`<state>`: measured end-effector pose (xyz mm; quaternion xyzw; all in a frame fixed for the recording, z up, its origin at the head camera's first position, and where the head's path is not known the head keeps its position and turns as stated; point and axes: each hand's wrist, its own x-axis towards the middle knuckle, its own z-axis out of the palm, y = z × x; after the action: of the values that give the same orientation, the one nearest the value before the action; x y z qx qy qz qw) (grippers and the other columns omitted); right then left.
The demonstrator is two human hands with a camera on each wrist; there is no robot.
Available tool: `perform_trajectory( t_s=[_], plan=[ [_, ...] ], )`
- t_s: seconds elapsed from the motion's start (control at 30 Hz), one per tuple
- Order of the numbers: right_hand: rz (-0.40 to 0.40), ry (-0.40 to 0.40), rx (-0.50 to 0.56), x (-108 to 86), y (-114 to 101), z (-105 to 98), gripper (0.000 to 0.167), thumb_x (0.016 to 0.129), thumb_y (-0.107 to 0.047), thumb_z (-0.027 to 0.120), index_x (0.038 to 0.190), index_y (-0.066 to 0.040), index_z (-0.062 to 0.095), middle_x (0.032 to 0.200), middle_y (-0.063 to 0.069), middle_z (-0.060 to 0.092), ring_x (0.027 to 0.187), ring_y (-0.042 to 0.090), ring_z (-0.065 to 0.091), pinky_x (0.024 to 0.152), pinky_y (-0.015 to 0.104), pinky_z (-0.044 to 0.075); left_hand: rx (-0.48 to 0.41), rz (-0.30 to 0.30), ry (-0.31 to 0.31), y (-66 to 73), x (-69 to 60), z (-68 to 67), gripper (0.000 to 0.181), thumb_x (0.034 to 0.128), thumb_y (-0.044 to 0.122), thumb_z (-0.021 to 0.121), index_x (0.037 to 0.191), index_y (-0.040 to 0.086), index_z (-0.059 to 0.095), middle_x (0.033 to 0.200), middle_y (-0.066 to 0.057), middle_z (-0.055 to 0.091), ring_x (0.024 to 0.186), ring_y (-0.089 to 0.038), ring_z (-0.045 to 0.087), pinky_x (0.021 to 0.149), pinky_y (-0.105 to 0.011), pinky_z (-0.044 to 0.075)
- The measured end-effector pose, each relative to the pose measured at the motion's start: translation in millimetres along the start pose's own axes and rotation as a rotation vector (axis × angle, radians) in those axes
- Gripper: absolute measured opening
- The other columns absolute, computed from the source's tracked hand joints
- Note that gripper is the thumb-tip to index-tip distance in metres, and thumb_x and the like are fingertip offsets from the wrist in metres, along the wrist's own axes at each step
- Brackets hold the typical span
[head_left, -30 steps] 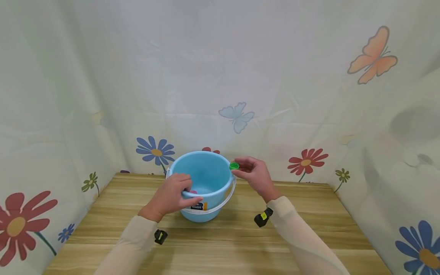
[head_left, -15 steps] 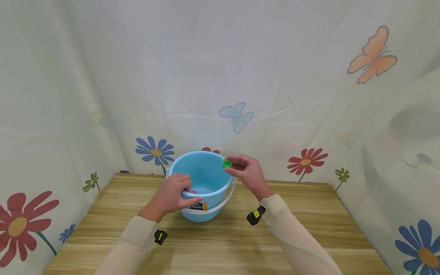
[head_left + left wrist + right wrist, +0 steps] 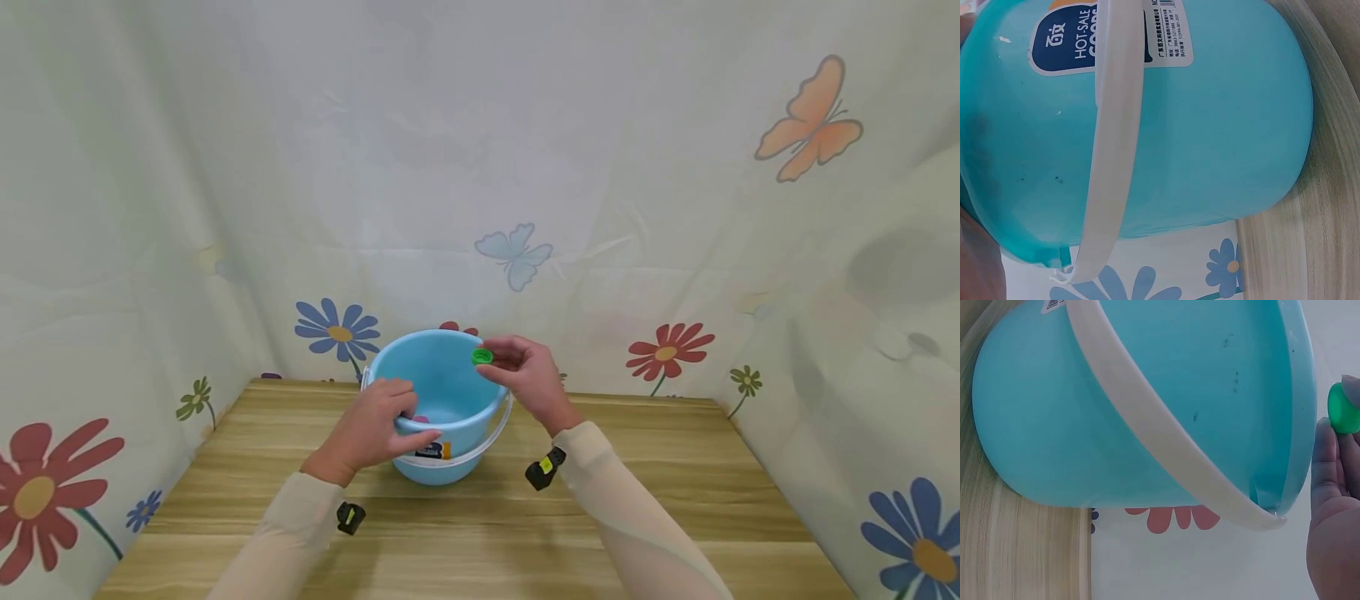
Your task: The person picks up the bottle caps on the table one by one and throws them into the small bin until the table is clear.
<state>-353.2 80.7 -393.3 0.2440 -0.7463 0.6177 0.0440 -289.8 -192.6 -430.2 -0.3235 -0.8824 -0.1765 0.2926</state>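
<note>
A light blue bucket (image 3: 431,371) stands on the wooden table, its white handle (image 3: 1113,137) hanging down across the front. My left hand (image 3: 371,425) grips the near rim, fingers over the inside and thumb along the outside. Between the thumb and fingers of my right hand (image 3: 521,371) is a small green bottle cap (image 3: 482,357), pinched with its hollow side showing. That hand is above the bucket's right rim, and the cap is over the opening. In the right wrist view the cap (image 3: 1342,409) appears just beyond the rim. Something pink (image 3: 422,419) shows inside the bucket, mostly hidden by the left hand.
The wooden table (image 3: 645,483) extends around the bucket on both sides and in front. A pale curtain (image 3: 420,167) printed with flowers and butterflies hangs behind the table and along its sides. A label (image 3: 1169,34) is stuck on the bucket's front.
My right hand has moved left with the green bottle cap, from beside the right rim to over the bucket's opening. The left hand and the bucket have stayed in place.
</note>
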Motion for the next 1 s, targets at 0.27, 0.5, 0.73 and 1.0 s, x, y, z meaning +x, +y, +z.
perform_trajectory(
  t_s=[0.27,0.5,0.73,1.0],
  plan=[
    [0.007,-0.001,-0.004,0.6,-0.8,4.6,0.037,0.086,-0.022,0.084,0.121,-0.016,0.072,0.118,0.006,0.075,0.103,0.021,0.073,0.092,0.032,0.059,0.000,0.014,0.017,-0.1,0.1,1.1,0.051,0.0790,0.059,0.080,0.069,0.023,0.044,0.071,0.013,0.037,0.072,-0.005,0.039,0.070,-0.027,0.039],
    [0.001,-0.003,-0.008,1.6,-2.0,7.0,0.037,0.087,-0.019,0.083,0.121,-0.012,0.072,0.117,0.008,0.075,0.101,0.020,0.074,0.091,0.030,0.059,-0.011,0.005,0.006,-0.3,0.0,1.1,0.051,0.0805,0.061,0.078,0.069,0.024,0.044,0.071,0.012,0.037,0.071,-0.006,0.039,0.070,-0.027,0.038],
    [-0.003,-0.005,-0.003,4.0,0.2,8.9,0.038,0.087,-0.020,0.083,0.122,-0.012,0.071,0.117,0.008,0.075,0.102,0.021,0.074,0.091,0.031,0.059,-0.013,0.004,0.004,-0.8,-0.1,1.1,0.051,0.0812,0.061,0.077,0.069,0.024,0.044,0.071,0.012,0.037,0.071,-0.006,0.039,0.070,-0.027,0.038],
    [0.001,-0.002,-0.003,4.7,-1.4,11.1,0.038,0.086,-0.020,0.083,0.121,-0.013,0.071,0.118,0.008,0.075,0.103,0.021,0.074,0.092,0.031,0.059,-0.004,0.008,0.009,-1.3,-0.4,1.9,0.051,0.0790,0.058,0.080,0.069,0.024,0.044,0.071,0.012,0.037,0.071,-0.006,0.039,0.070,-0.027,0.038]
  ],
)
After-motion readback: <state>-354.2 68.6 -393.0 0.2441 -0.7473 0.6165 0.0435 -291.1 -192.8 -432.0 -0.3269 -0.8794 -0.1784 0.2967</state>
